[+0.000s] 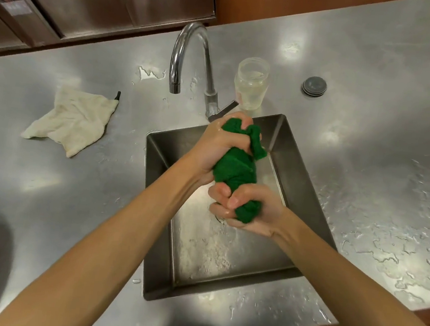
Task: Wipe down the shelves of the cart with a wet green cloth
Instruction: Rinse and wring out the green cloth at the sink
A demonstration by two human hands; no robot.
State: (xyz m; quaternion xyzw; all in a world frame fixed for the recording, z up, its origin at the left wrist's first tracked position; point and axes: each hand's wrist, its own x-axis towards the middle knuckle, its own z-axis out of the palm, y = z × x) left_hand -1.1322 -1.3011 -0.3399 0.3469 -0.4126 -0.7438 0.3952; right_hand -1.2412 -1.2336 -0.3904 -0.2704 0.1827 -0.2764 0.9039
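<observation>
Green cloth [236,166] gripped by left hand [219,147], right hand [246,209] over sink [308,195].

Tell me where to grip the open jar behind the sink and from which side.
Probably round the jar, on its body below the rim, coming from the right: it stands upright, and the faucet lever crowds its left.

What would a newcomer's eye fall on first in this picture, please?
The bright green cloth, twisted between the left hand and the right hand over the steel sink at centre. Next, the crumpled cream rag on the wet counter to the left, and the open clear jar beside the tap.
</observation>
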